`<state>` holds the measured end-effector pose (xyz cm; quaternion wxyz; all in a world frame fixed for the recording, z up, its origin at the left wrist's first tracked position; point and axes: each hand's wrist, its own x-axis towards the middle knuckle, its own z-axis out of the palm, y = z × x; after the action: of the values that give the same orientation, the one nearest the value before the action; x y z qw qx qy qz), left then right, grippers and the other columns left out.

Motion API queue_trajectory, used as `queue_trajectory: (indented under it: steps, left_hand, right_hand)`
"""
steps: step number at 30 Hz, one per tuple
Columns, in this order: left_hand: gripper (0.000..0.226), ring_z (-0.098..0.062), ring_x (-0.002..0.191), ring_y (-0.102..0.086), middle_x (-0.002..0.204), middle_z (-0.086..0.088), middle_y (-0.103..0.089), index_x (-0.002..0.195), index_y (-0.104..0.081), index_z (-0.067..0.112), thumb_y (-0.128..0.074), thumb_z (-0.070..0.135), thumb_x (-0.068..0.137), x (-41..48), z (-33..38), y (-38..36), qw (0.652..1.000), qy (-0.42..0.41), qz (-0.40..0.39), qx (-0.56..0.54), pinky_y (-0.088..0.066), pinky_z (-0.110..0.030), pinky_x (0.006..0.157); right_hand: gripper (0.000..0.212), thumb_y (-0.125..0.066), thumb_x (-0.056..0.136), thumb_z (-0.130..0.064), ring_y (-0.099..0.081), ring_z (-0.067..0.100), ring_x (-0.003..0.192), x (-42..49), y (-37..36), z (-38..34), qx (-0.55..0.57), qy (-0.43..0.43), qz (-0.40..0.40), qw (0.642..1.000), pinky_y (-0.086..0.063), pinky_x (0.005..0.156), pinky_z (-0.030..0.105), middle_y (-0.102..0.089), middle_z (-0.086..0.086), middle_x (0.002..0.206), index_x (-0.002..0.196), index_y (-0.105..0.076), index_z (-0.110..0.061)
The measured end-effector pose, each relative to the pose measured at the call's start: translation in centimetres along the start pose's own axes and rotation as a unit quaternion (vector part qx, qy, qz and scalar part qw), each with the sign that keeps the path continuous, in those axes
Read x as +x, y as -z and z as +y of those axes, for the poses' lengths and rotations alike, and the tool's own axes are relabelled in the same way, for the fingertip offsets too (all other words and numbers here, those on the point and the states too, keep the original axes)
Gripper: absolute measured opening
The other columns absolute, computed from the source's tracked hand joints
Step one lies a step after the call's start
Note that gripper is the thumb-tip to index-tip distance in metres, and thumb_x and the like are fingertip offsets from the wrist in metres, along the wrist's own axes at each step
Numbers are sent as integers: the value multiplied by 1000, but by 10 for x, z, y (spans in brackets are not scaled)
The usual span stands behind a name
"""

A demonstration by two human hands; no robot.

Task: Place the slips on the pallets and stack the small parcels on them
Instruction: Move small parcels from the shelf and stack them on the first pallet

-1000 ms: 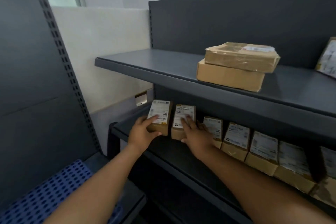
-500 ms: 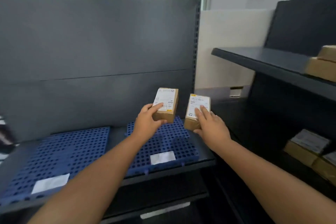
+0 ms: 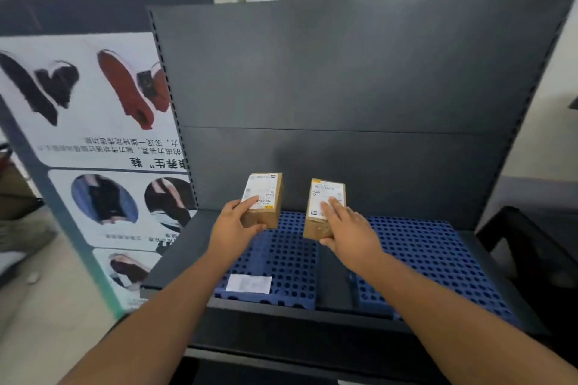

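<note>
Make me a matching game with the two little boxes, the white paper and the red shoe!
Things: 1 left parcel; 2 right parcel; 3 slip; 4 red shoe.
Places: A on the poster; B in the right hand; C on the left pallet; D in the left hand.
Pairs: 1-D, 2-B, 3-C, 4-A.

Only the person's arms show: both forearms are bare from the wrist back to the edge of view. The left hand (image 3: 233,228) and the right hand (image 3: 347,233) are bare too, with short, sturdy fingers.
</note>
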<state>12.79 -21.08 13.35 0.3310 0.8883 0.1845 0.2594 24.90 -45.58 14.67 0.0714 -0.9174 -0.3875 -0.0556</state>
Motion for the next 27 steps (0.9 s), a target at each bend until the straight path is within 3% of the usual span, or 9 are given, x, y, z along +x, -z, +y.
queue_trajectory:
  steps: [8,16,21,27]
  left_hand:
    - [67,-19,118,-50,140,-1,-45,137,-52,40,-81,36,77,43,-96,1,999,26,-34,18,-46,-35,98]
    - [69,-18,123,-48,146,2,-40,139,-44,46,-77,41,79,59,-147,-21,995,32,-74,57,-46,-35,98]
    - [77,-18,122,-50,147,1,-40,144,-37,45,-78,38,79,61,-153,-25,994,29,-81,63,-48,-30,87]
    - [86,-21,128,-45,149,-2,-37,146,-34,41,-81,42,74,60,-144,-20,995,21,-75,64,-47,-34,93]
  right_hand:
    - [81,-54,96,-40,-16,29,147,73,-60,-43,5,-9,-61,998,-18,119,42,4,-1,163,155,-1,-25]
    - [80,-53,97,-39,-13,28,148,103,-101,-47,5,-33,-89,995,-17,120,40,7,-4,163,154,2,-27]
    - [85,-56,95,-39,-16,26,147,109,-103,-47,12,-37,-96,995,-33,112,41,11,-7,162,154,5,-29]
    - [91,-60,91,-45,-23,27,144,103,-90,-43,28,-51,-90,994,-41,105,41,10,-9,162,153,5,-32]
